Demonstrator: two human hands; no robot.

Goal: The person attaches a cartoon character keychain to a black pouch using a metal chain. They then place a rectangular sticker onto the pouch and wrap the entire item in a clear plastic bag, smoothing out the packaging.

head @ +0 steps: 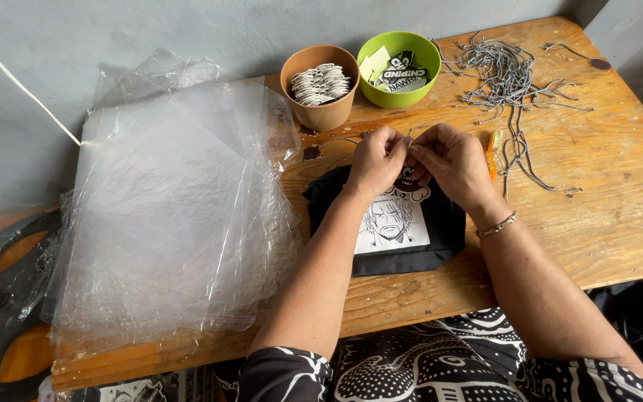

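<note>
Near the middle of the wooden tabletop [604,193], a folded black fabric piece with a white drawn-face print [392,223] lies flat, long axis running 9 to 3 o'clock, the face's top toward 12. Above its far edge, the left hand [376,160] and right hand [452,160] meet, fingertips pinched shut on a small dark tag [408,177]; both forearms angle in from 6 o'clock. Thin grey ball chains [511,82] lie at 2 o'clock.
</note>
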